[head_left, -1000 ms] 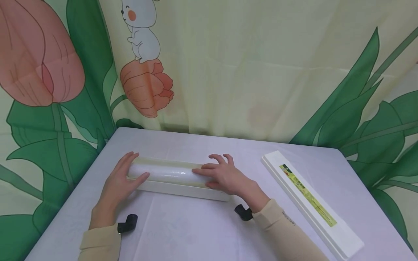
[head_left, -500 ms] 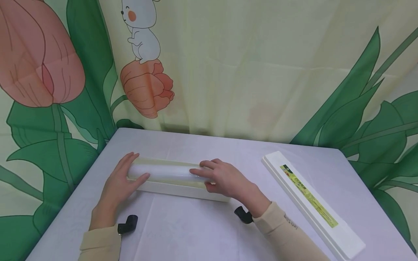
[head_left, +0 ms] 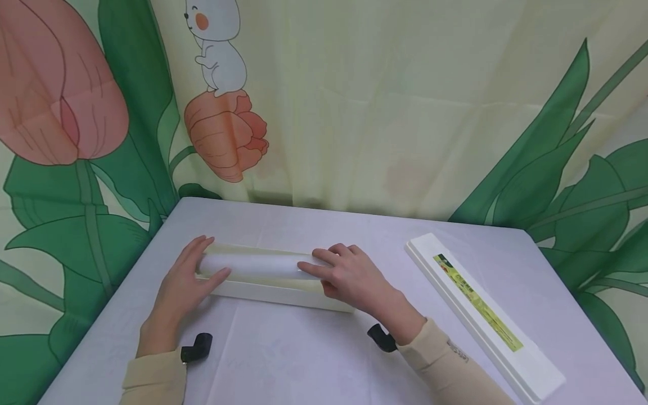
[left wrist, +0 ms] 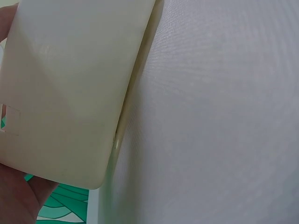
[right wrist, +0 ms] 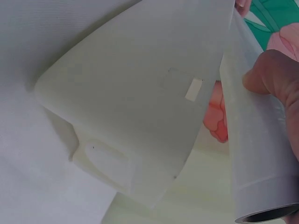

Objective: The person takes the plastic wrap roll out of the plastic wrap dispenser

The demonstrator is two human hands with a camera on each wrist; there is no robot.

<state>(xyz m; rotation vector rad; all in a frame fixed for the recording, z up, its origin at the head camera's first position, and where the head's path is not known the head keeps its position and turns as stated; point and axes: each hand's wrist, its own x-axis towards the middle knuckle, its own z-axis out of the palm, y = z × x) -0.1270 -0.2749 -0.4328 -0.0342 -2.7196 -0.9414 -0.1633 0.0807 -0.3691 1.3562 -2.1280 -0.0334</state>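
Observation:
A long white cling film roll (head_left: 263, 265) lies along the open trough of a cream-white dispenser box (head_left: 283, 295) in the head view. My left hand (head_left: 183, 287) grips the box's left end, thumb over the front edge and fingers behind. The right hand (head_left: 358, 281) holds the roll near its right end. In the right wrist view, the thumb presses on the film roll (right wrist: 257, 149), whose hollow end faces the camera; it stands beside the box's front wall (right wrist: 135, 93). The left wrist view shows mostly the box's plain wall (left wrist: 70, 93).
A long white lid (head_left: 486, 326) with a yellow-green label (head_left: 476, 301) lies aslant on the table at the right. White cloth (head_left: 283, 360) covers the table. A curtain (head_left: 364, 112) with printed flowers hangs behind it. Black wrist cameras (head_left: 197, 347) jut out under both wrists.
My right hand has shifted from spread fingers over the roll's right end to a closer hold. More of the trough shows in front of the roll. The left hand stays put.

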